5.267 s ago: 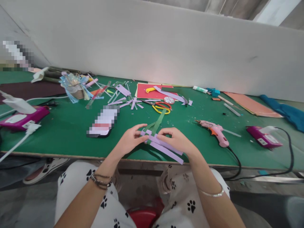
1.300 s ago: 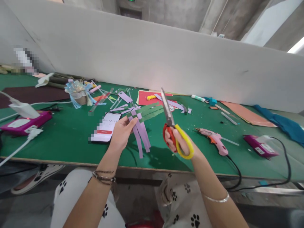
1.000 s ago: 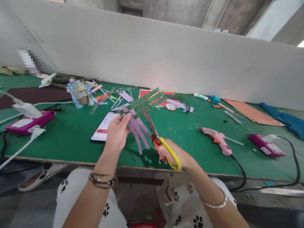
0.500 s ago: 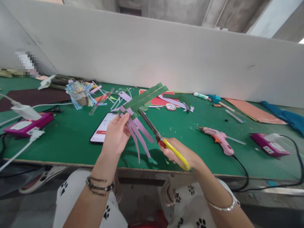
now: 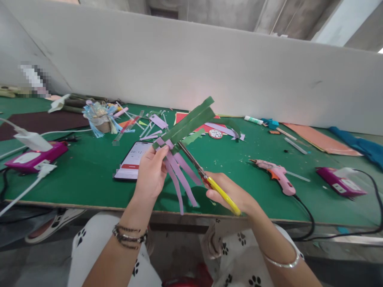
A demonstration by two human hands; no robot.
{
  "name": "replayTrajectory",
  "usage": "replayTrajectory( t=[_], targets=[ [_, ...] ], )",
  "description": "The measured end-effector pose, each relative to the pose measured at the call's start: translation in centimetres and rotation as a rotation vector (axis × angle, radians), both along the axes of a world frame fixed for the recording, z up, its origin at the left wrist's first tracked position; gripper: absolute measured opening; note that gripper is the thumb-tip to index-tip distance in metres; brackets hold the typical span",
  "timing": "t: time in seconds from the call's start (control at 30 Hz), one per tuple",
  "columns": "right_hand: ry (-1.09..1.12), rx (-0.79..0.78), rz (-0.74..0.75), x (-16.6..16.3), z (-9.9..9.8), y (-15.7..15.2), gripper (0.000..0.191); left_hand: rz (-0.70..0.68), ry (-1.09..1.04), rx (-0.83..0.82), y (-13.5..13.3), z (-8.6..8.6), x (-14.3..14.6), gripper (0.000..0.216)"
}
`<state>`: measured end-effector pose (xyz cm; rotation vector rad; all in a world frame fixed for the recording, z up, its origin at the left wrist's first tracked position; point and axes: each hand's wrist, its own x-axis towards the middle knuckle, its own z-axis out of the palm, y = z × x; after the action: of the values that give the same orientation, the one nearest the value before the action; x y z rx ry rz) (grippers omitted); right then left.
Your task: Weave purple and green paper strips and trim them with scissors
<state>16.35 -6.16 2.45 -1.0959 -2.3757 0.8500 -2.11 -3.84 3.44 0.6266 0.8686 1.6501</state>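
My left hand [image 5: 152,171] pinches woven paper strips where green strips [image 5: 191,121] cross purple strips [image 5: 182,179]. The green ones stick out up and to the right; the purple ones dangle below my fingers. In my right hand [image 5: 226,189] is a pair of scissors [image 5: 220,193] with yellow and red handles. Their blades point up and left, with the tips against the green paper beside the weave. Whether the blades are apart is hard to see. A phone [image 5: 130,163] showing a timer lies behind my left wrist, partly covered by the hand.
A pink glue gun [image 5: 277,173] lies at right, near a purple power strip [image 5: 341,181]; another power strip [image 5: 37,157] is at left. Paper scraps, red paper [image 5: 182,116], a round patterned piece [image 5: 215,134] and a glue tube [image 5: 253,120] lie at the back before a white partition [image 5: 191,67].
My left hand and the woven strips have shifted slightly right and down, uncovering more of the phone. The green strips' far ends tilt higher. The scissors have stayed nearly in place.
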Motion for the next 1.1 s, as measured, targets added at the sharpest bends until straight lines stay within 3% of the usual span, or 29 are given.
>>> replayTrajectory(
  t=[0.4, 0.87, 1.1],
  targets=[
    [-0.205, 0.124, -0.211, 0.2, -0.1, 0.2, 0.052, -0.001, -0.068, 0.013, 0.3, -0.5, -0.2, 0.013],
    [-0.173, 0.099, -0.213, 0.5, -0.5, 0.4, 0.052, -0.129, 0.082, -0.016, -0.2, -1.0, 1.2, 0.027],
    [-0.188, 0.145, -0.245, 0.5, -1.1, 0.0, 0.047, -0.009, 0.223, 0.057, 0.1, -2.4, 0.7, 0.02]
  ],
)
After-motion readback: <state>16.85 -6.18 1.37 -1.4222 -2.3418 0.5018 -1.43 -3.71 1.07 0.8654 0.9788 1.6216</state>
